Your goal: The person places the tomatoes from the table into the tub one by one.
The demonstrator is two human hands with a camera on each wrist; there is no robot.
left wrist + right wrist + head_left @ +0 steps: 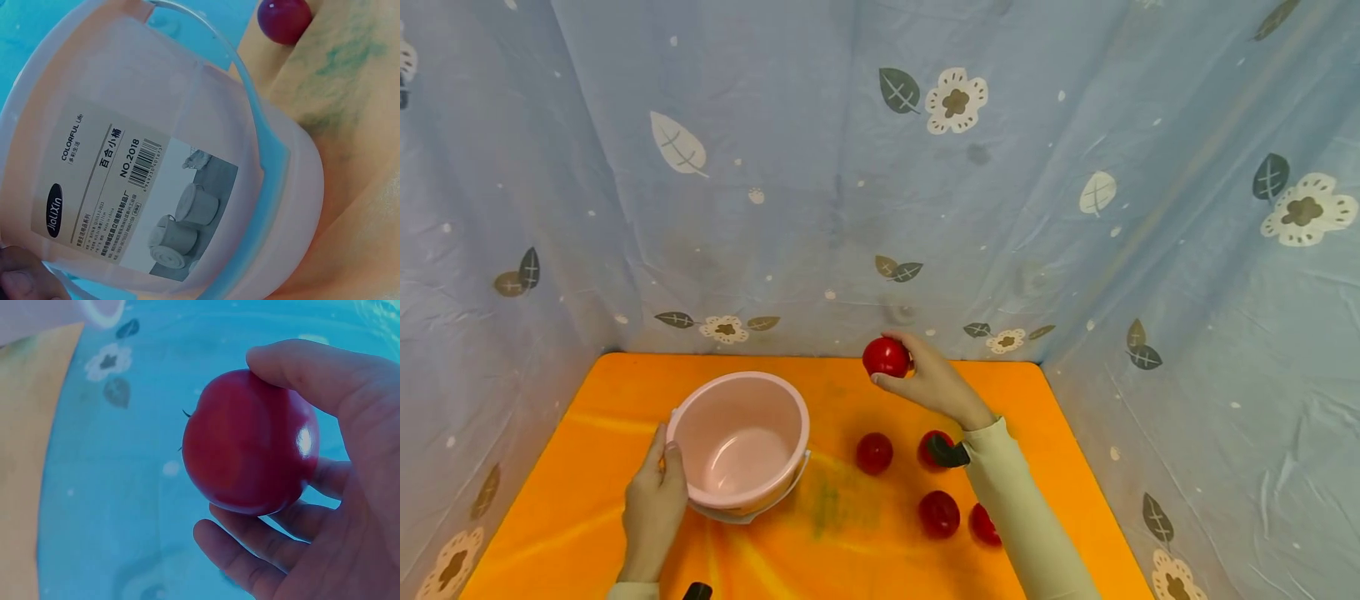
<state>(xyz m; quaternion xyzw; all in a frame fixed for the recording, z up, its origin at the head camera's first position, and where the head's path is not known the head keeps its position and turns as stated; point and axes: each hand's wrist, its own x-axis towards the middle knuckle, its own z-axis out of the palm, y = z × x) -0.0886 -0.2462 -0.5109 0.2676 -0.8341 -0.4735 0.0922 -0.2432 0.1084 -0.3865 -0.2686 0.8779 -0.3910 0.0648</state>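
My right hand (936,379) holds a shiny red tomato (250,444) above the far part of the table, thumb on one side and fingers on the other. A bit of dark stem pokes out from the tomato's far side in the right wrist view. Left of it, a pale pink plastic bucket (745,387) stands upright and nothing shows inside it. My left hand (657,504) grips the bucket at its left rim. In the left wrist view the bucket's printed label (119,200) and its hanging handle (250,106) show, with only fingertips (25,281) at the corner.
Several more red tomatoes lie on the orange tabletop (835,550) right of the bucket: one nearest it (874,453), others toward the right forearm, which partly covers one tomato (984,525). A blue flowered curtain (820,208) encloses the table's back and sides.
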